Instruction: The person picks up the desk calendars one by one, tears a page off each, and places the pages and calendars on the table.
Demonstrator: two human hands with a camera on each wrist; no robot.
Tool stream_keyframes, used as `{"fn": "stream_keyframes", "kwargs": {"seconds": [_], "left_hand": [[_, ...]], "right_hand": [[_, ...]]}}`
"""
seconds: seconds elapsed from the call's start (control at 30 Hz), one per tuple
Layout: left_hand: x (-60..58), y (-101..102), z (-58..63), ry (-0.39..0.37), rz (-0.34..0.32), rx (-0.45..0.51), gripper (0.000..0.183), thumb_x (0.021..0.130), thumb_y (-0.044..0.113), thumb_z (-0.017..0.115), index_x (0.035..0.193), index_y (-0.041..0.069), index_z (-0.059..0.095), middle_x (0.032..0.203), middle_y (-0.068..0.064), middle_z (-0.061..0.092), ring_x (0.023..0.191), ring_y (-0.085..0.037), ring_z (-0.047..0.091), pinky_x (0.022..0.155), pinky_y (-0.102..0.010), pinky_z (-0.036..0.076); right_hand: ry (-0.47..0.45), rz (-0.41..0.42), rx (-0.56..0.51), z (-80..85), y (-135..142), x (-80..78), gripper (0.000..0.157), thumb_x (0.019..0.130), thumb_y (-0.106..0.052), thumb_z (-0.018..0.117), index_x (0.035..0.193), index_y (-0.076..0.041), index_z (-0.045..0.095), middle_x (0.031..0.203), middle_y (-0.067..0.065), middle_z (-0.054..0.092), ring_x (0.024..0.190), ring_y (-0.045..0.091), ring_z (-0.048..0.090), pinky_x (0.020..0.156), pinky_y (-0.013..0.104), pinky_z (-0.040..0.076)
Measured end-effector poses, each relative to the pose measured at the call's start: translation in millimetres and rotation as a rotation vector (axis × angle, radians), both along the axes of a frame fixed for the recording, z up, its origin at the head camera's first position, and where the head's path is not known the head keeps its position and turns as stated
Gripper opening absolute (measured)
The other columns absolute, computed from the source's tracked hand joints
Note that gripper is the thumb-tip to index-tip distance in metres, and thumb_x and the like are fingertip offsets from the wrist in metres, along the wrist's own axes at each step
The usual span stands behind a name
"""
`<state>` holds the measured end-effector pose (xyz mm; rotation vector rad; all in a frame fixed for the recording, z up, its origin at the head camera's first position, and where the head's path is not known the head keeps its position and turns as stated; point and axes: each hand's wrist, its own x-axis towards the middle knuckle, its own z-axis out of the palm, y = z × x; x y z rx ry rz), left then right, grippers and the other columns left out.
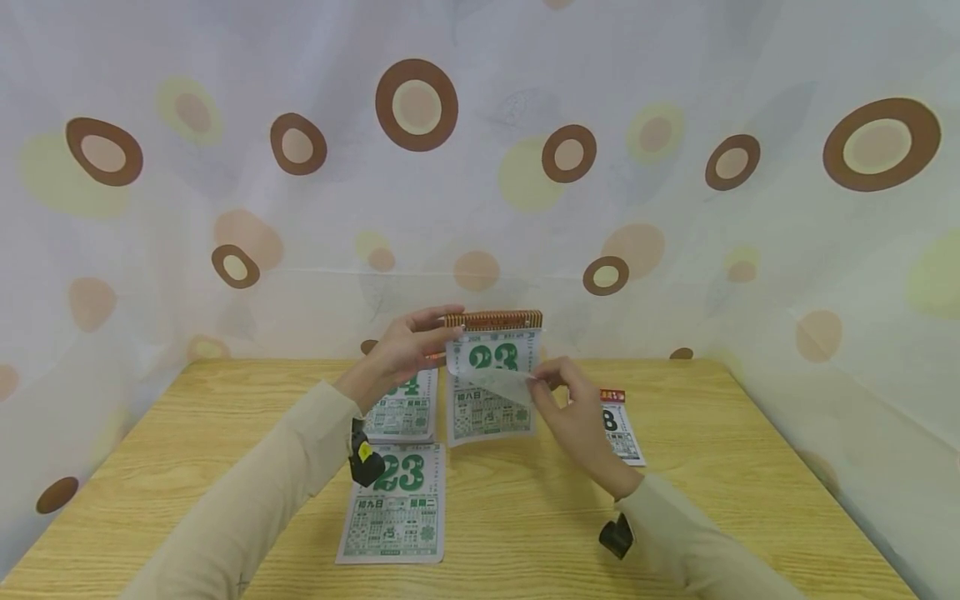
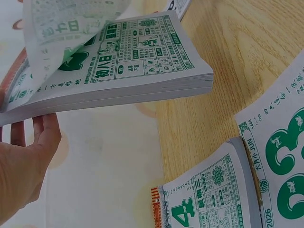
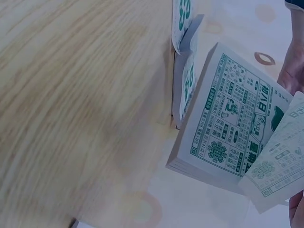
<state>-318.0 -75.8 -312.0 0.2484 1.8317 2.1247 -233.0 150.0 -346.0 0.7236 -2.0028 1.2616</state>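
Nearest on the desk, left of centre: a green-printed page showing 23, lying flat.

Right hand beyond it, right of middle: thumb and index finger closed together in a pinch on the free corner of a thin top leaf; has hold of nothing else that I can see. Just right of it, partly hidden by it, a small calendar with a red head and a black 8.

Step in hand, by my reading: turning up the top leaf. It is folded back toward the far side, its upper part showing a green 23, the next page bared below; the top edge looks attached yet. Next move probably calls for a steady pull along the binding while the other hand braces; thin paper, could tear unevenly.

Thick calendar, the thing being worked on: between the two hands, raised off the desk and tilted, right hand at its right side, left hand at its far left corner. Left grip firm-looking: thumb in front, fingers curled behind.

Left of it, below that hand, a second calendar lies on the desk just beyond the near page.

Farthest: a pale curtain, brown-ringed spots.
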Motion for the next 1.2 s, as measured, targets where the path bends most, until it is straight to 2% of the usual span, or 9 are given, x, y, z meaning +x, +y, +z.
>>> {"fn": "stream_keyframes", "kwargs": {"seconds": [0.27,0.37,0.57,0.73,0.87,1.03,1.2], "left_hand": [[-0.5,0,-2.5,0.011,-0.005,-0.012,0.04,0.085,0.014,0.064,0.124,0.02,0.056,0.143,-0.005,0.031,0.118,-0.025,0.049,0.098,-0.045,0.042],[-0.5,-1,-2.8,0.007,-0.008,-0.006,0.041,0.085,0.014,0.064,0.125,0.019,0.055,0.143,-0.005,0.031,0.118,-0.026,0.05,0.099,-0.046,0.042],[-1.3,-1,-3.3,0.009,-0.009,0.001,0.043,0.086,0.013,0.063,0.128,0.018,0.053,0.141,-0.004,0.035,0.118,-0.025,0.05,0.1,-0.046,0.041],[-2.1,-1,-4.6,0.021,-0.008,-0.004,0.041,0.086,0.014,0.063,0.126,0.02,0.054,0.14,-0.004,0.033,0.113,-0.022,0.053,0.094,-0.042,0.045],[-2.8,-3,-5.8,0.025,-0.008,-0.01,0.041,0.087,0.014,0.062,0.127,0.019,0.054,0.138,-0.005,0.033,0.108,-0.02,0.054,0.089,-0.038,0.047],[-3.1,-3,-5.9,0.023,-0.001,-0.014,0.039,0.087,0.014,0.062,0.125,0.02,0.055,0.132,-0.004,0.04,0.108,-0.02,0.055,0.091,-0.039,0.046],[-3.1,-2,-6.0,0.01,0.007,0.001,0.038,0.087,0.013,0.062,0.124,0.019,0.056,0.129,-0.003,0.046,0.107,-0.02,0.056,0.092,-0.039,0.045]], "right_hand": [[0.048,-0.018,-0.043,4.5,5,-2.2,0.008,0.079,0.015,0.057,0.084,0.01,0.055,0.074,0.018,0.057,0.067,0.018,0.051,0.063,0.019,0.044],[0.026,-0.022,-0.072,5.6,8,-2.7,0.008,0.079,0.015,0.057,0.085,0.01,0.054,0.074,0.019,0.057,0.067,0.015,0.051,0.063,0.017,0.043],[-0.029,0.007,-0.137,6.3,13,-3.9,0.006,0.081,0.015,0.054,0.085,0.013,0.052,0.077,0.021,0.055,0.066,0.009,0.051,0.053,0.011,0.045],[-0.057,0.023,-0.195,7.4,14,-4.1,0.005,0.081,0.016,0.052,0.086,0.015,0.051,0.078,0.021,0.054,0.066,0.006,0.051,0.051,0.011,0.046],[-0.05,0.024,-0.234,3.2,18,-8.6,0.006,0.082,0.015,0.053,0.087,0.014,0.051,0.077,0.019,0.053,0.066,0.005,0.052,0.052,0.013,0.049],[-0.055,0.031,-0.238,-8.3,25,-19.7,0.006,0.084,0.011,0.054,0.09,0.01,0.053,0.08,0.015,0.055,0.068,0.005,0.054,0.053,0.017,0.052],[-0.057,0.04,-0.238,-11.9,26,-22.2,0.006,0.085,0.008,0.055,0.091,0.009,0.053,0.082,0.014,0.056,0.069,0.007,0.056,0.055,0.018,0.053]]}}
